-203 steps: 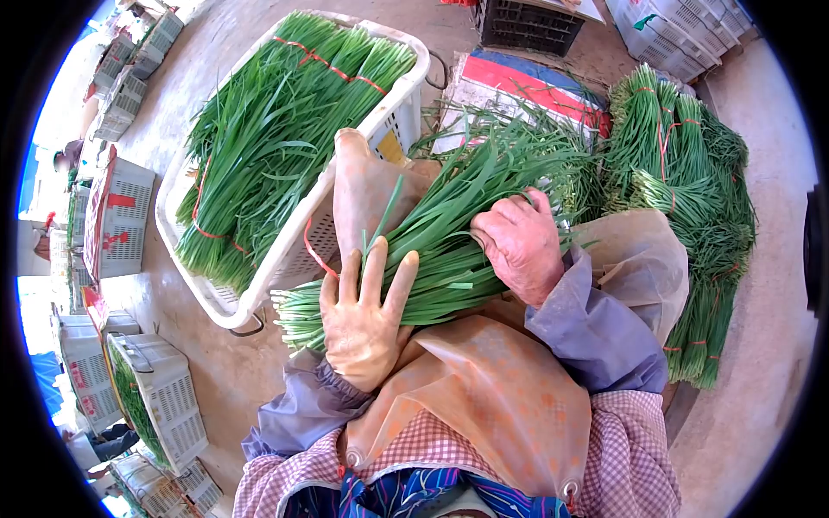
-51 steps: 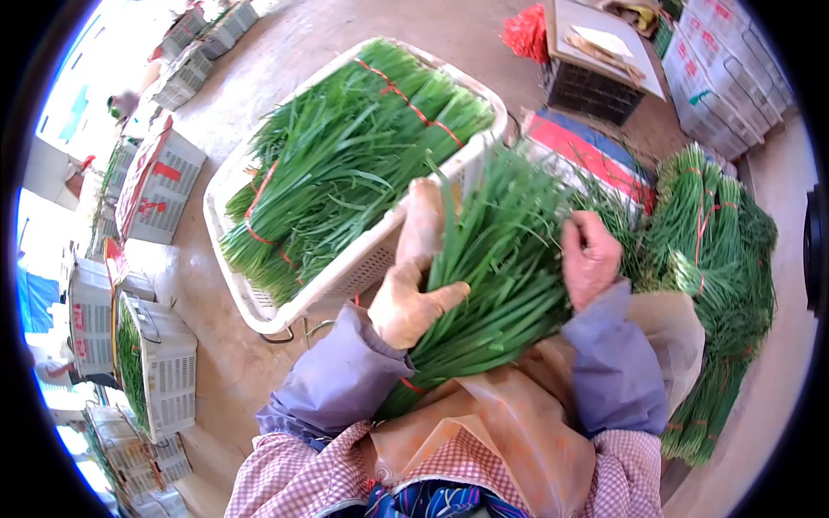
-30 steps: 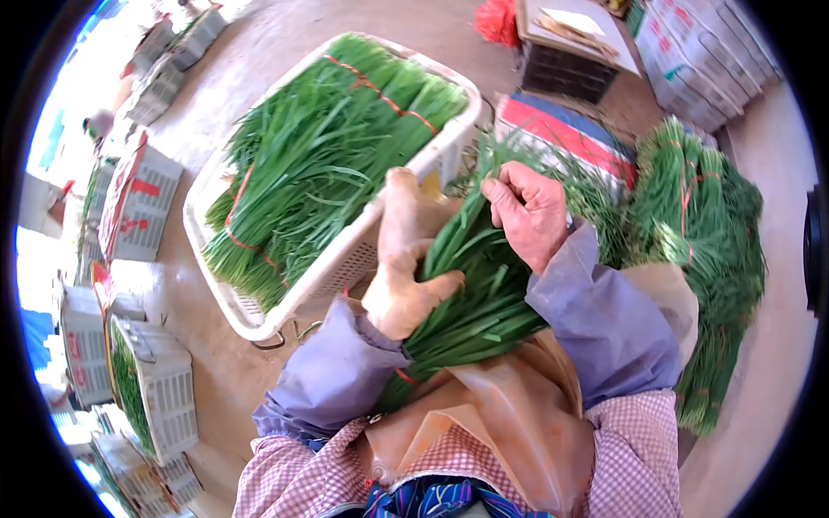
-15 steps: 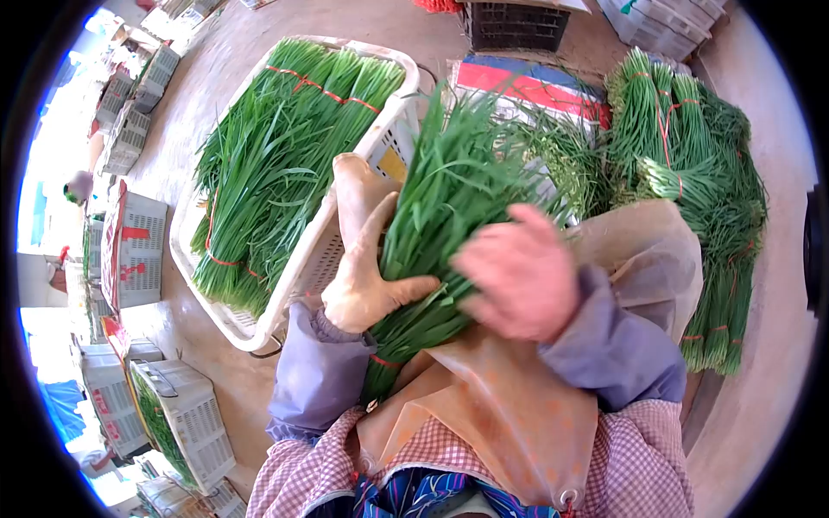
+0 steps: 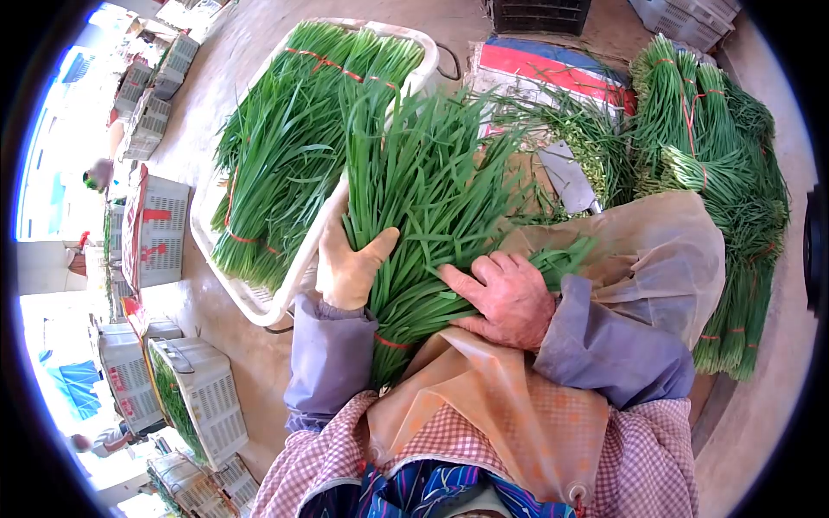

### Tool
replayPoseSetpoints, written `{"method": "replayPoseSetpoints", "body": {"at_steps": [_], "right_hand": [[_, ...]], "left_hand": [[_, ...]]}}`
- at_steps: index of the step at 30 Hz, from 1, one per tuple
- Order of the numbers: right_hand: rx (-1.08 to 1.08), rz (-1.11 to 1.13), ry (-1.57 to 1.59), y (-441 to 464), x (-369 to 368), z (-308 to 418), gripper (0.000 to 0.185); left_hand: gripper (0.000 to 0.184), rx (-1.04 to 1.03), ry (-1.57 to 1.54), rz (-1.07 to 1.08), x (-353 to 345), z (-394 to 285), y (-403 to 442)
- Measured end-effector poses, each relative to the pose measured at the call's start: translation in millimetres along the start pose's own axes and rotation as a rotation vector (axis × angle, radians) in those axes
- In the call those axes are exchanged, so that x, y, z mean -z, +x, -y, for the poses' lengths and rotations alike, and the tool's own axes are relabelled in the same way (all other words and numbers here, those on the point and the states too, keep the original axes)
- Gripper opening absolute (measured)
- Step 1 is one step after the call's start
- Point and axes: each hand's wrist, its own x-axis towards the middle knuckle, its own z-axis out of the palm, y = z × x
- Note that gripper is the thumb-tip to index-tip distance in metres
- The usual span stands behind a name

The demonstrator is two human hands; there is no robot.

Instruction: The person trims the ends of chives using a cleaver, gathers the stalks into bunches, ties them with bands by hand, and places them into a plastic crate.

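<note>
A leafy green bundle [image 5: 423,203] with a red tie near its lower end stands over my lap, leaves fanned upward. My left hand [image 5: 350,263], in a pale glove, grips its left side, thumb across the stems. My bare right hand [image 5: 505,302] lies on the bundle's right side with its fingers apart, some leaves poking out beyond it. Left of the bundle, a white crate [image 5: 306,259] holds tied green bundles [image 5: 285,147]; the fanned leaves overlap its edge. An orange-brown apron [image 5: 492,388] covers my lap.
Tied greens [image 5: 708,173] are piled on the right. Loose stems and a flat metal blade [image 5: 566,177] lie by a striped sack [image 5: 553,69]. A black crate [image 5: 540,15] is at the top. More white crates [image 5: 203,393] line the left, with people beyond.
The bundle's leaves have spread and swung left over the crate. My right hand has come down onto the stems, where it was blurred by motion before. The view has shifted slightly.
</note>
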Motion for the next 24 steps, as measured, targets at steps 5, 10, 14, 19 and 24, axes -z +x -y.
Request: {"method": "replayPoseSetpoints", "body": {"at_steps": [5, 10, 14, 19, 24], "right_hand": [[-0.174, 0.108, -0.035, 18, -1, -9, 0.102], [-0.265, 0.208, 0.151, 24, -13, -35, 0.113], [-0.463, 0.259, -0.058, 28, 5, -45, 0.101], [-0.635, 0.233, -0.301, -10, 22, -118, 0.071], [-0.639, -0.527, -0.298, -22, 62, -137, 0.035]], "left_hand": [[0.077, -0.260, 0.376, -0.060, 2, 5, -4], [0.079, -0.493, 0.558, -0.174, -1, 3, -3], [0.049, -0.915, 0.983, -0.131, 3, -6, -6], [0.022, -0.951, 1.004, 0.074, 9, -5, -5], [0.025, -0.787, 1.023, 0.012, 2, -5, -9]]}}
